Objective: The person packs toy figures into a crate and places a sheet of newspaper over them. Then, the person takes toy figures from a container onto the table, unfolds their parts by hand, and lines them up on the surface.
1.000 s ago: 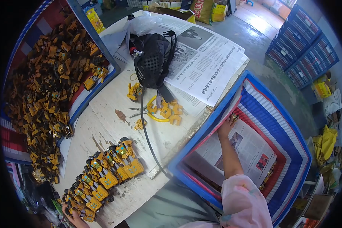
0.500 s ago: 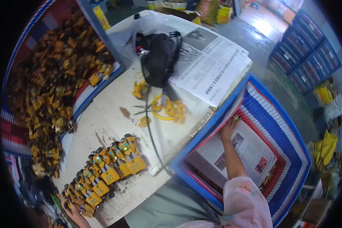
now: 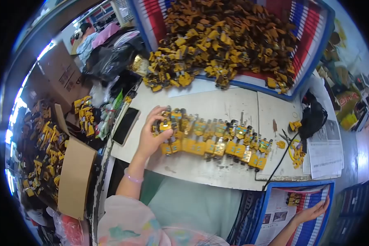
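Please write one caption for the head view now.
Left hand on a row of yellow toy vehicles, right hand open at a blue-rimmed crate.

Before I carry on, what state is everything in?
Left hand, fingers closed on end toy
Right hand, open, nothing visible in it
Toy row, lined up side by side
Phone, screen dark
Cardboard box, flap open
Upper crate, heaped
Lower crate, open

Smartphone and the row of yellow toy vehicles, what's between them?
The left hand, at the end of the row, and bare white tabletop, in the head view.
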{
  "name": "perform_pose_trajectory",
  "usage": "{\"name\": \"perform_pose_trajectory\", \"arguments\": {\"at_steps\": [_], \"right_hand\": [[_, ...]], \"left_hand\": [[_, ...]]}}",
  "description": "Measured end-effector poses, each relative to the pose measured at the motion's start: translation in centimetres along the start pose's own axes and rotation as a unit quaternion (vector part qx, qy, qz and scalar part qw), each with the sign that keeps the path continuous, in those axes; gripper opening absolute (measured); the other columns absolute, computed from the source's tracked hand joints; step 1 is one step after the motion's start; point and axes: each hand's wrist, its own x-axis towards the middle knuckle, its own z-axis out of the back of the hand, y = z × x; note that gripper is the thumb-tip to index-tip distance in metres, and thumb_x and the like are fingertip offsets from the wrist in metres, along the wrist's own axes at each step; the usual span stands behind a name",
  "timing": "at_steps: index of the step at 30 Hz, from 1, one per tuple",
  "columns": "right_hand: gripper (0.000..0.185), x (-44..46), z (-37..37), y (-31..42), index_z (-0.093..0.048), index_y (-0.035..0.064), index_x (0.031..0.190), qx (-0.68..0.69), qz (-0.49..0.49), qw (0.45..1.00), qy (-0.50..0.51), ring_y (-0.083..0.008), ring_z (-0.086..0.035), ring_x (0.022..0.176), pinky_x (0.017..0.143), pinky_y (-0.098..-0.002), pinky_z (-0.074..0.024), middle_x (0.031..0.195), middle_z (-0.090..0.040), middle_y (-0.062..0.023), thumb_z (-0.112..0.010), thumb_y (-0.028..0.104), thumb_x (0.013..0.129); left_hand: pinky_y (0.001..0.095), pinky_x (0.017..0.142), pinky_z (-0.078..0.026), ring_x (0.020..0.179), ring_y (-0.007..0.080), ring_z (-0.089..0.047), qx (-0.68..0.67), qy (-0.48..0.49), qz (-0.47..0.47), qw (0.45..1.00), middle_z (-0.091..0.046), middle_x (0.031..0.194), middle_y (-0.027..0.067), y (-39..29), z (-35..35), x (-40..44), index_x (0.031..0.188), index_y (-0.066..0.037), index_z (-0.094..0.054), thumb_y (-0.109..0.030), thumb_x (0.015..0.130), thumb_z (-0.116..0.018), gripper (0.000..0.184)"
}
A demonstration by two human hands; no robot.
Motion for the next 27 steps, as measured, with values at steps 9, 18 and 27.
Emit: {"name": "perform_pose_trajectory", "arguments": {"at_steps": [9,18,27], "right_hand": [[0.068,-13.8,-8.1,22.6,-0.029,0.0033,0.132,0.293,-0.033,0.657,0.694,-0.0223,-0.043,0.115,0.098,-0.0364,-0.0305,0.121,-0.047,-0.0122,-0.065,0.02,0.076],[0.043,-18.9,-14.3,24.0,-0.04,0.0023,0.122,0.328,-0.288,0.724,0.535,-0.0095,-0.056,0.084,0.067,-0.0203,-0.0467,0.103,-0.057,-0.0065,-0.057,0.009,0.084],[0.058,-19.7,-18.2,23.1,-0.046,-0.0036,0.115,0.008,0.029,0.858,0.512,-0.0297,-0.045,0.107,0.091,-0.0358,-0.0358,0.111,-0.049,-0.0191,-0.066,0.032,0.074]], "left_hand": [[0.0477,0.103,-0.021,0.125,0.0324,-0.032,-0.184,0.094,-0.056,0.977,-0.056,0.11,0.015,-5.4,-1.1,-3.1,0.094,-0.009,-0.049,-0.03,0.069,-0.072,0.04],[0.0439,0.103,-0.023,0.122,0.0348,-0.033,0.05,-0.004,-0.092,0.995,-0.04,0.126,0.0183,-2.4,0.1,-1.4,0.119,-0.001,-0.043,-0.046,0.073,-0.065,0.069],[0.0497,0.104,-0.015,0.125,0.0361,-0.03,0.253,0.039,-0.038,0.966,-0.042,0.127,0.02,2.3,-0.7,1.8,0.118,0.0,-0.045,-0.039,0.074,-0.063,0.061]]}}
